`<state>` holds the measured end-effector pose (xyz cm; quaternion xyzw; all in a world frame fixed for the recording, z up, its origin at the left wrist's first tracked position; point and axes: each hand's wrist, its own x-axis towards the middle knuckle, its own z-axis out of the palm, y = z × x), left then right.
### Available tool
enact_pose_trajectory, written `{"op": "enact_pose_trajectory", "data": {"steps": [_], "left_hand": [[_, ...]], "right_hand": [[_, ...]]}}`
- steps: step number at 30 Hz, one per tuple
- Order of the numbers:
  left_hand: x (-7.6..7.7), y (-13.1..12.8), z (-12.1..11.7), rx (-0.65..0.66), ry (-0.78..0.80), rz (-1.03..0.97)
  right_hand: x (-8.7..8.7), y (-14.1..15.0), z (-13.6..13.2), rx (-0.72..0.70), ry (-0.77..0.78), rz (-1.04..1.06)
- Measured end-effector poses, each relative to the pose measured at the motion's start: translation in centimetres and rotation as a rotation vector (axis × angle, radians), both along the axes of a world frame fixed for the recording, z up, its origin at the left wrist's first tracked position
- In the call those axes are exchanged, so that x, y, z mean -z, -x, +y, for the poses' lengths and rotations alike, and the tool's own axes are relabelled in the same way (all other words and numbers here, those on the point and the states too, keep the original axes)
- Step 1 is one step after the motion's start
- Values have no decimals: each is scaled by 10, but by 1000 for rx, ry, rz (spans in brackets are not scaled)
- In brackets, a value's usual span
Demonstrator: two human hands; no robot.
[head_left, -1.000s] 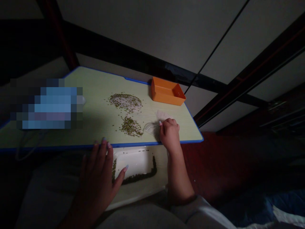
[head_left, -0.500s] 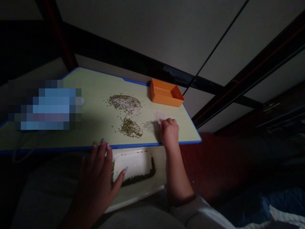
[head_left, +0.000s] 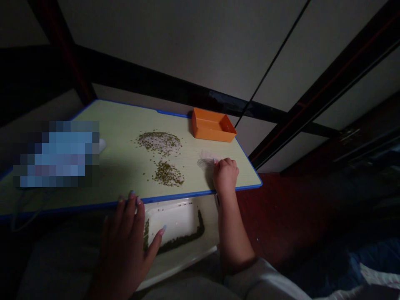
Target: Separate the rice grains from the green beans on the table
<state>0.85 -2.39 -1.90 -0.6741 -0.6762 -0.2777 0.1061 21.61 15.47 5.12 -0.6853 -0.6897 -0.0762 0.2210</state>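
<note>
My right hand [head_left: 225,174] is low over the right part of the table, fingers curled together; what they hold, if anything, is hidden. Faint grey curved lines [head_left: 205,163] show at its fingertips, too blurred to identify. Just beyond lies a thin patch of pale grains [head_left: 208,154]. To its left is a small pile of green beans [head_left: 168,174]. Behind that spreads a larger pile of green beans mixed with pale grains [head_left: 160,141]. My left hand [head_left: 128,237], fingers spread, reaches the table's front edge, its thumb over a white tray [head_left: 175,221].
The pale table [head_left: 118,121] has a blue rim. An orange box [head_left: 214,128] stands at its back right, near the cabinet doors. Dark green beans [head_left: 184,239] line the white tray's sides below the table edge. A blurred-out blue item [head_left: 62,154] is at the left.
My right hand has shifted slightly right, away from the small bean pile, still curled. My left hand stays spread at the table edge. The whole view has tilted a little.
</note>
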Motion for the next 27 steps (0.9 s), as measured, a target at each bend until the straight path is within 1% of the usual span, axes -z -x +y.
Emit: {"op": "enact_pose_trajectory", "data": {"steps": [4,6,10,12,14,19,23,27], "left_hand": [[0,0,2,6,-18,4],[0,1,2,7,-21,8],[2,3,3,44,-43,14],[3,4,3,40,-76,13],[4,5,4,49,-77,30],[7,9,5,67,-65,64],[5,8,5,59,-69,63],[3,6,4,52,-91,63]], "right_hand": [[0,-4,2,25,-30,87],[1,-5,2,-8,-64,137],[3,-2,-2,-116,-130,201],[3,3,-4,-158,-142,192],[2,8,-6,-177,-146,159],[-1,17,-3,-157,-128,59],[-1,22,1,-196,-103,7],[-2,31,0,-258,-111,-23]]}}
